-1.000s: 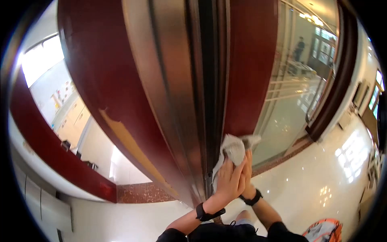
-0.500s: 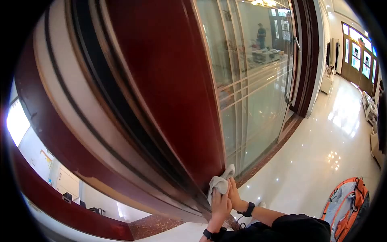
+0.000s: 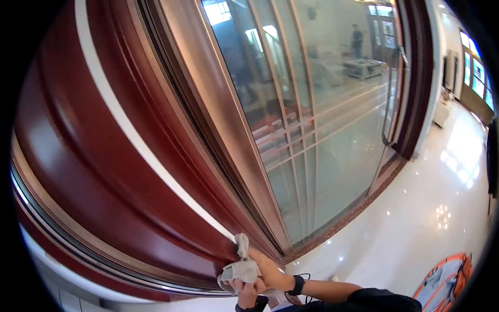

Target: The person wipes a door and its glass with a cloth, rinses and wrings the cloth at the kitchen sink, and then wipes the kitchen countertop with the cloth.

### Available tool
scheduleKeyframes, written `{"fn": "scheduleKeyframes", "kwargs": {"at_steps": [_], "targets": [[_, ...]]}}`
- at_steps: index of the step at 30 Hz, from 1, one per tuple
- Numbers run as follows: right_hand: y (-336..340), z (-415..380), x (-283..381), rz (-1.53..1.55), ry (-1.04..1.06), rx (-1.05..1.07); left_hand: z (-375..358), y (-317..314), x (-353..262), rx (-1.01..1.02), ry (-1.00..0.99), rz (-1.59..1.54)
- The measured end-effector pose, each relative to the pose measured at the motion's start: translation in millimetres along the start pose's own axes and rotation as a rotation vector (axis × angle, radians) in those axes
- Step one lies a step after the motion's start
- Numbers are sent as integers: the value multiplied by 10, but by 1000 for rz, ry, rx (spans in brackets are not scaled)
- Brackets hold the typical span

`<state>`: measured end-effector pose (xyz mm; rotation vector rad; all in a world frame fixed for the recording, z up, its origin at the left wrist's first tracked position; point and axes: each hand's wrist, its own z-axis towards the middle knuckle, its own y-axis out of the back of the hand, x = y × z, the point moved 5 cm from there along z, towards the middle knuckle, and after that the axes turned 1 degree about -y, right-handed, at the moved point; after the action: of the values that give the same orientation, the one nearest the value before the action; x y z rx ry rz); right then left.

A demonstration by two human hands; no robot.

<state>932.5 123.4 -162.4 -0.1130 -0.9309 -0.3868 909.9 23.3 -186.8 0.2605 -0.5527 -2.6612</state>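
Observation:
A grey-white cloth (image 3: 240, 271) is bunched against the lower part of a dark red door frame (image 3: 140, 192), beside its white vertical strip (image 3: 150, 156). My left hand (image 3: 249, 291) is closed on the cloth's lower part, fingers curled over it. Just above and to the right, my right hand (image 3: 270, 273) is also closed on the cloth, whose top end sticks up along the frame. The two hands touch or nearly touch. Part of the right hand's fingers is hidden behind the cloth and the frame edge. Dark bands circle both wrists.
Right of the frame stands a glass sliding door (image 3: 338, 151) with metal bars and a handle (image 3: 390, 104). A brown stone threshold (image 3: 353, 208) edges the glossy tiled floor (image 3: 384, 234). An orange and grey bag (image 3: 444, 286) lies at lower right. A person shows in the glass.
Both hands and the cloth have moved left and down in view, from the broad red panel to the frame by the white strip. The camera view has turned and shifted as well.

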Motion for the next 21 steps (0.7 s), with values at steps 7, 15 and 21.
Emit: {"fn": "scheduleKeyframes", "kwargs": {"at_steps": [7, 15, 21], "targets": [[310, -324, -596, -73, -332, 428, -36, -188, -393, 40, 104, 309], [1382, -50, -548, -68, -303, 156, 478, -1084, -747, 105, 462, -142], [2574, 617, -471, -421, 117, -75, 1141, -2198, -944, 131, 272, -301]]}}
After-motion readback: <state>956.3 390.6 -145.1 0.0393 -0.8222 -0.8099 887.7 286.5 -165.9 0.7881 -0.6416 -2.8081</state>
